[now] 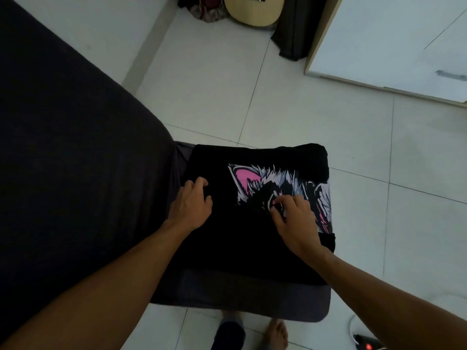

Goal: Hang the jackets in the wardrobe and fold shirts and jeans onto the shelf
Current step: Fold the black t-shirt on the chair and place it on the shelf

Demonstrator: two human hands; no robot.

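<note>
A black T-shirt with a pink, white and grey printed graphic lies folded into a rough square on the corner of a dark-covered bed. My left hand rests on the shirt's left part with its fingers bent, fingertips pressing into the cloth. Over the print on the right, my right hand lies with curled fingers that pinch a bit of the fabric. The shirt's right edge hangs slightly past the bed corner.
White floor tiles surround the bed. A white wardrobe door stands at the upper right, with a dark cloth and a guitar beside it. My bare feet show at the bottom, next to a black device with a red light.
</note>
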